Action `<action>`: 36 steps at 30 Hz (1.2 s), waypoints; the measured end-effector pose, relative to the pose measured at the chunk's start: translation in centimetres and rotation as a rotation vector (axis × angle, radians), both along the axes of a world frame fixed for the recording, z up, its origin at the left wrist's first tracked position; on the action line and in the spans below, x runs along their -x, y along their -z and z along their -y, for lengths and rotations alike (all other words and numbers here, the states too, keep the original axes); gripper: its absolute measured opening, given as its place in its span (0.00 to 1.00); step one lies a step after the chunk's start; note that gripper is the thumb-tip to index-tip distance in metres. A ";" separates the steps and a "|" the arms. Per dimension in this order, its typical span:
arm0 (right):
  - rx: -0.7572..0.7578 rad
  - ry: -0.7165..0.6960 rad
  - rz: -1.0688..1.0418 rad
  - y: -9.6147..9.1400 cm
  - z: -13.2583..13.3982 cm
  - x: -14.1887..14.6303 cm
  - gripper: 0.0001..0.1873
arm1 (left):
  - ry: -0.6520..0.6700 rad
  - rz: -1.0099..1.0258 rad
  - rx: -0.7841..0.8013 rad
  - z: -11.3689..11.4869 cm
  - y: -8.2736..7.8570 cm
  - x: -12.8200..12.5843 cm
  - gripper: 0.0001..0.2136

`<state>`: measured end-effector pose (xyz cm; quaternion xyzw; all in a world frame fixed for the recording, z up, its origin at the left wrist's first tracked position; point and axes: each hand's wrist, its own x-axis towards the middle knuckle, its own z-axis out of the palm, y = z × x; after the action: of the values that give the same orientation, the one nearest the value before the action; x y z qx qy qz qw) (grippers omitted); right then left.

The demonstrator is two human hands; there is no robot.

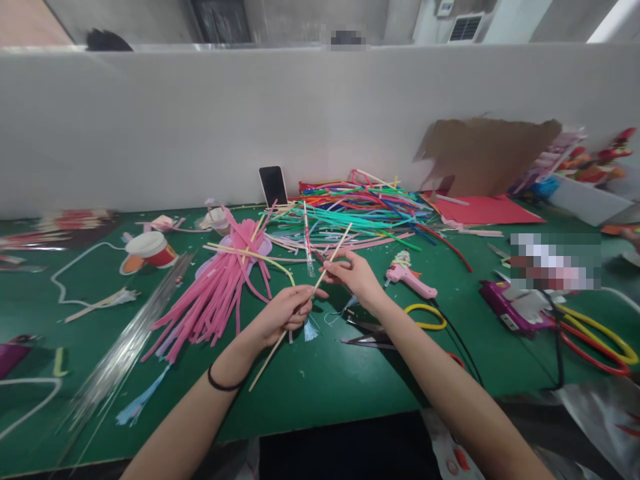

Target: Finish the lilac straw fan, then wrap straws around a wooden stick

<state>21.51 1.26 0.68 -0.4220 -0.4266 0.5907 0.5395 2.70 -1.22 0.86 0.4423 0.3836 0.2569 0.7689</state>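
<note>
A thin stick [300, 308] is held aslant over the green table [320, 380] by both hands. The left hand [285, 313] is closed around its middle, fingers wrapped and thumb on top; the right hand [353, 273] is pinched on it further up, where a pink stem [309, 243] appears to be pressed against it, though the contact is partly hidden by the fingers. The lower end of the stick juts out below the left hand, the upper end past the right hand toward the pile of straws [360, 207]. The stick is slender and could be bent or snapped if the two hands are pushed against each other. The stem could slide along the stick if the pinch is loosened. Scissors [395, 330] and a glue gun [410, 277] lie just beside the right wrist and could be knocked by the forearm
</note>
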 end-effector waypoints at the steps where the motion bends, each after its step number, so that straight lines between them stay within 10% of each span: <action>1: 0.003 0.002 -0.011 0.0 0.0 0.0 0.24 | 0.000 -0.001 -0.002 0.0 0.0 0.0 0.15; 36: 0.098 0.087 0.018 -1.1 0.4 0.1 0.09 | 0.040 0.008 0.028 -0.3 0.0 0.4 0.12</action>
<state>21.40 0.84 1.75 -0.4711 -0.3833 0.5830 0.5396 2.30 -0.90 0.88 0.4382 0.3754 0.2378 0.7813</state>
